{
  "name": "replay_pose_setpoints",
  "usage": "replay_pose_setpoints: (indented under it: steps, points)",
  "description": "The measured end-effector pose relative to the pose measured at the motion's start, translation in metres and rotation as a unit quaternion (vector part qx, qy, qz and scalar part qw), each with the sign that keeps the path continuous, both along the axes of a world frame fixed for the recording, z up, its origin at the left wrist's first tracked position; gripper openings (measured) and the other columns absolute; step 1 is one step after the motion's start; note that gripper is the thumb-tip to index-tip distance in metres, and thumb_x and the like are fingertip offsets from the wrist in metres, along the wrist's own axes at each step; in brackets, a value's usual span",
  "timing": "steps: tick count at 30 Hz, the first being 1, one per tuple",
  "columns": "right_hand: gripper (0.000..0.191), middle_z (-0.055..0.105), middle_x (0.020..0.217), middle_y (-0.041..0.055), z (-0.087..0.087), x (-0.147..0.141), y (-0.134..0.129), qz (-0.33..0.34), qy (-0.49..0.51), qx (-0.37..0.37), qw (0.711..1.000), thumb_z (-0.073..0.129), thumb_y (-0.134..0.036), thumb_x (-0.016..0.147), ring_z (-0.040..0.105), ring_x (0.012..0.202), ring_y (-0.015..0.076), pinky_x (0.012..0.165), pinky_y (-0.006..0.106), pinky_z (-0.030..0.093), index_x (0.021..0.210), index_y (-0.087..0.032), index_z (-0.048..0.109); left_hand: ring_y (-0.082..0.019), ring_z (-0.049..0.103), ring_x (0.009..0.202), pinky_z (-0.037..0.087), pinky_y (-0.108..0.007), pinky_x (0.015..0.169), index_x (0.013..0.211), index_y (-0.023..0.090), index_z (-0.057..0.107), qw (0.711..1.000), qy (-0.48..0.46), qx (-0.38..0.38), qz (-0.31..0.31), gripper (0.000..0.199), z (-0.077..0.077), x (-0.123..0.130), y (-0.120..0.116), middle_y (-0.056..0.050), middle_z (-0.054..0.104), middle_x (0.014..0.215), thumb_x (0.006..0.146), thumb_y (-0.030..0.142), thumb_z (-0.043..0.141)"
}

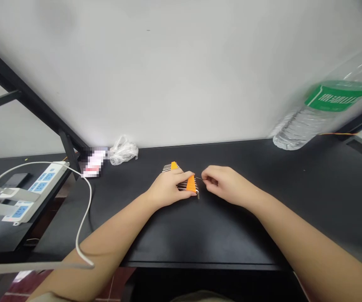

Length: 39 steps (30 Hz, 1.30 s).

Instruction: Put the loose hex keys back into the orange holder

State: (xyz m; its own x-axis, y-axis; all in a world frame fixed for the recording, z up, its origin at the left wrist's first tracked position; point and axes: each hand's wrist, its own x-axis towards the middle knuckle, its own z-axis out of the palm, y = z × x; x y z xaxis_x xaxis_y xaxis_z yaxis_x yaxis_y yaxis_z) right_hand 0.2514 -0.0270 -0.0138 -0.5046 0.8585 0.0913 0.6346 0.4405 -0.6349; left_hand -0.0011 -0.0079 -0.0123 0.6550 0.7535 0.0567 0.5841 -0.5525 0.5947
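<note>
An orange holder [191, 183] with several metal hex keys lies across the middle of the black table, gripped by my left hand [171, 187]. The left fingers and thumb wrap round its near part, hiding some of the keys. One bent key end sticks out at the holder's near right corner. Just to the right, my right hand [220, 183] is closed in a pinch on a thin metal key [199, 179], whose left end reaches the orange holder. Whether that end is inside a slot is too small to tell.
A large clear bottle [319, 109] with a green label stands at the back right. A crumpled plastic bag [123, 150] lies by the wall, beside a blurred-out item. At left are a white power strip [38, 193] and a looping white cable [85, 222].
</note>
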Motion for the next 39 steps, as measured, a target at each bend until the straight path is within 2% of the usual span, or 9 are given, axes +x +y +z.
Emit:
replay_pose_setpoints:
  steps: [17, 34, 39]
  points:
    - [0.015, 0.063, 0.087, 0.005, 0.0015, -0.0029, -0.0051, 0.022, 0.007, 0.048, 0.999, 0.051, -0.019, 0.096, 0.058, 0.074, 0.0165, 0.068, 0.03, 0.046, 0.091, -0.021, 0.065, -0.018, 0.063, 0.087, 0.05, -0.028, 0.077, 0.128, 0.029, 0.066, 1.0, 0.003, -0.017, -0.01, 0.051, 0.0024, 0.0032, -0.0019, -0.002, 0.065, 0.097, 0.082, 0.045, 0.078]
    - [0.016, 0.058, 0.079, 0.0021, 0.002, -0.0004, -0.0066, 0.016, -0.012, 0.045, 0.999, 0.052, -0.017, 0.094, 0.053, 0.068, 0.0145, 0.064, 0.029, 0.043, 0.08, -0.021, 0.058, -0.017, 0.063, 0.089, 0.051, -0.027, 0.079, 0.13, 0.027, 0.066, 1.0, 0.003, -0.017, -0.016, 0.053, 0.0009, 0.0016, -0.0011, -0.003, 0.066, 0.098, 0.082, 0.046, 0.078]
    - [0.016, 0.062, 0.086, 0.004, 0.0068, -0.0046, -0.0077, 0.031, 0.018, 0.038, 0.999, 0.05, -0.019, 0.097, 0.057, 0.074, 0.0154, 0.068, 0.03, 0.045, 0.089, -0.021, 0.064, -0.018, 0.063, 0.091, 0.051, -0.028, 0.08, 0.13, 0.027, 0.067, 1.0, -0.004, -0.018, -0.024, 0.054, 0.0005, 0.002, -0.002, -0.004, 0.066, 0.103, 0.081, 0.045, 0.08]
